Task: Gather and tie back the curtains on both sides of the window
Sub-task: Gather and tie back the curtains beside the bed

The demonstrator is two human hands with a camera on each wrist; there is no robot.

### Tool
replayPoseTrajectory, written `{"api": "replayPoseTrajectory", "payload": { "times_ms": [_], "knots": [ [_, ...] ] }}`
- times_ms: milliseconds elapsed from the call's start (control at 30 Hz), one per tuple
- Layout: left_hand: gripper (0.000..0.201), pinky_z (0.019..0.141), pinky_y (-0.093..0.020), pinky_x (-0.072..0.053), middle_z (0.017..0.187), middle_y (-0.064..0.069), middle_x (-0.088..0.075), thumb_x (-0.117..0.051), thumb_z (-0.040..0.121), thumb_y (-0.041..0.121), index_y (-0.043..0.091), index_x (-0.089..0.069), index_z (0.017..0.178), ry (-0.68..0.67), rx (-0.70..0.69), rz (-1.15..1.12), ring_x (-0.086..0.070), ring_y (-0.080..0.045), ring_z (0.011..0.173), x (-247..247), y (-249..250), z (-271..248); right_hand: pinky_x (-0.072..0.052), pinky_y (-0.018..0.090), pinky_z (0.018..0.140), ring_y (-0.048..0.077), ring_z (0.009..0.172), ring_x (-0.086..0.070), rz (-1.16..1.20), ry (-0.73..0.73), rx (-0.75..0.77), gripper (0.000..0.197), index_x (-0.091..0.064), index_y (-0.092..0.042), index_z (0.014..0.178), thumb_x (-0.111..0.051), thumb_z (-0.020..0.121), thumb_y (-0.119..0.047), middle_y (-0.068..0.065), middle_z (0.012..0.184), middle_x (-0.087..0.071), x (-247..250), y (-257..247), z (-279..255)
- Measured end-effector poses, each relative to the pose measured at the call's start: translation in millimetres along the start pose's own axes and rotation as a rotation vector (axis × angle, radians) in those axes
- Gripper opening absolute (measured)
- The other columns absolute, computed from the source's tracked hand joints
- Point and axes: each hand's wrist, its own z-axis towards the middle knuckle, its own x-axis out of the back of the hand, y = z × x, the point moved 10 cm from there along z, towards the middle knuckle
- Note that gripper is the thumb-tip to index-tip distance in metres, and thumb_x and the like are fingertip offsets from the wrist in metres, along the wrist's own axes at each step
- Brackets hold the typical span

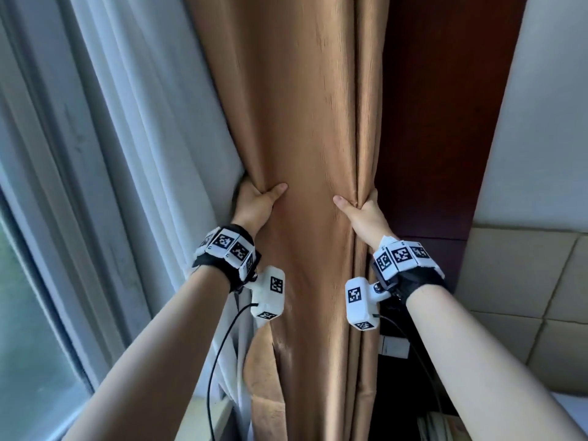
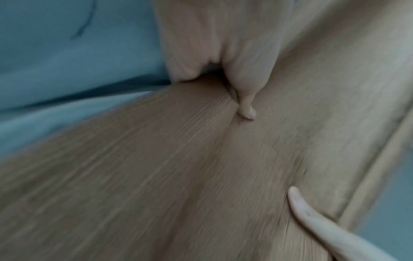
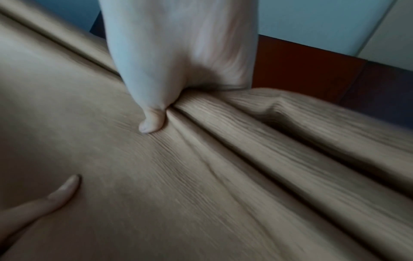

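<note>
A tan ribbed curtain (image 1: 305, 128) hangs gathered in a column in the middle of the head view. My left hand (image 1: 257, 198) grips its left edge, thumb across the front and fingers hidden behind the cloth. My right hand (image 1: 361, 208) grips its right edge the same way, pinching a deep fold. The left wrist view shows the left hand (image 2: 225, 58) with the thumb pressed into the curtain (image 2: 178, 167). In the right wrist view the right hand (image 3: 176, 61) clasps a fold of the curtain (image 3: 201, 176). No tie-back is visible.
A white sheer curtain (image 1: 136, 122) hangs left of the tan one, against the window frame (image 1: 41, 218). A dark red-brown wooden panel (image 1: 436, 122) stands behind on the right, then a white wall (image 1: 541, 122) and beige tiles (image 1: 525, 281).
</note>
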Motion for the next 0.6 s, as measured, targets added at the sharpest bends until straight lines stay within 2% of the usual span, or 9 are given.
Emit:
{"api": "replayPoseTrajectory", "payload": {
  "times_ms": [67, 133, 233, 300, 367, 467, 533, 600],
  "knots": [
    [0.053, 0.093, -0.028, -0.048, 0.115, 0.002, -0.062, -0.073, 0.084, 0.023, 0.011, -0.049, 0.131, 0.005, -0.014, 0.028, -0.060, -0.018, 0.109, 9.6, 7.4, -23.0, -0.037, 0.044, 0.109, 0.029, 0.128, -0.049, -0.049, 0.017, 0.015, 0.103, -0.007, -0.023, 0.152, -0.061, 0.076, -0.068, 0.006, 0.148, -0.042, 2.1, -4.8, -20.2],
    [0.064, 0.100, -0.031, -0.046, 0.124, 0.002, -0.060, -0.074, 0.082, 0.027, 0.011, -0.043, 0.136, -0.001, -0.032, 0.100, -0.058, -0.018, 0.115, 20.2, 13.3, -42.5, -0.037, 0.046, 0.108, 0.033, 0.128, -0.047, -0.058, 0.030, 0.036, 0.104, 0.003, -0.026, 0.152, -0.061, 0.079, -0.064, 0.009, 0.152, -0.035, 5.5, -11.3, -43.0],
    [0.080, 0.106, -0.028, -0.037, 0.140, -0.003, -0.048, -0.072, 0.083, 0.034, 0.011, -0.025, 0.144, -0.022, -0.064, 0.315, -0.047, -0.019, 0.127, 33.6, 21.9, -73.5, -0.032, 0.050, 0.109, 0.039, 0.134, -0.038, -0.114, 0.073, 0.078, 0.101, 0.014, -0.026, 0.151, -0.061, 0.087, -0.050, 0.015, 0.160, -0.006, 14.4, -23.6, -84.4],
    [0.088, 0.112, -0.032, -0.032, 0.148, -0.004, -0.037, -0.070, 0.083, 0.033, 0.011, -0.014, 0.148, -0.050, -0.166, 0.397, -0.037, -0.019, 0.135, 39.6, 32.0, -100.9, -0.031, 0.057, 0.105, 0.042, 0.136, -0.032, -0.274, 0.195, 0.153, 0.103, 0.016, -0.026, 0.151, -0.064, 0.087, -0.041, 0.021, 0.159, 0.003, 25.4, -44.3, -118.2],
    [0.094, 0.118, -0.040, -0.023, 0.155, -0.009, -0.023, -0.067, 0.084, 0.030, 0.011, -0.005, 0.151, -0.074, -0.305, 0.513, -0.021, -0.022, 0.144, 43.4, 39.1, -134.3, -0.034, 0.056, 0.104, 0.040, 0.138, -0.024, -0.404, 0.328, 0.311, 0.105, 0.009, -0.023, 0.152, -0.069, 0.082, -0.023, 0.023, 0.158, 0.004, 31.8, -77.8, -156.3],
    [0.093, 0.121, -0.042, -0.011, 0.160, -0.012, -0.004, -0.063, 0.087, 0.027, 0.012, 0.001, 0.153, -0.090, -0.398, 0.648, 0.002, -0.022, 0.149, 46.7, 42.9, -179.9, -0.032, 0.048, 0.107, 0.034, 0.139, -0.022, -0.516, 0.404, 0.660, 0.092, -0.015, -0.024, 0.151, -0.059, 0.074, 0.000, 0.019, 0.159, -0.005, 19.5, -137.5, -220.3],
    [0.085, 0.121, -0.042, -0.005, 0.161, -0.009, 0.004, -0.054, 0.091, 0.030, 0.015, 0.002, 0.153, -0.102, -0.490, 0.715, 0.015, -0.018, 0.147, 46.6, 52.8, -206.5, -0.033, 0.044, 0.109, 0.031, 0.138, -0.026, -0.554, 0.332, 0.846, 0.073, -0.037, -0.022, 0.142, -0.053, 0.075, 0.001, 0.017, 0.157, -0.017, -4.7, -166.7, -257.8],
    [0.080, 0.120, -0.045, -0.003, 0.160, -0.005, 0.013, -0.043, 0.094, 0.040, 0.021, 0.007, 0.153, -0.136, -0.519, 0.772, 0.023, -0.018, 0.145, 47.7, 58.7, -225.0, -0.028, 0.041, 0.114, 0.031, 0.140, -0.025, -0.569, 0.285, 0.897, 0.057, -0.049, -0.018, 0.135, -0.056, 0.080, -0.006, 0.019, 0.155, -0.021, -23.5, -184.0, -283.0]
  ]
}}
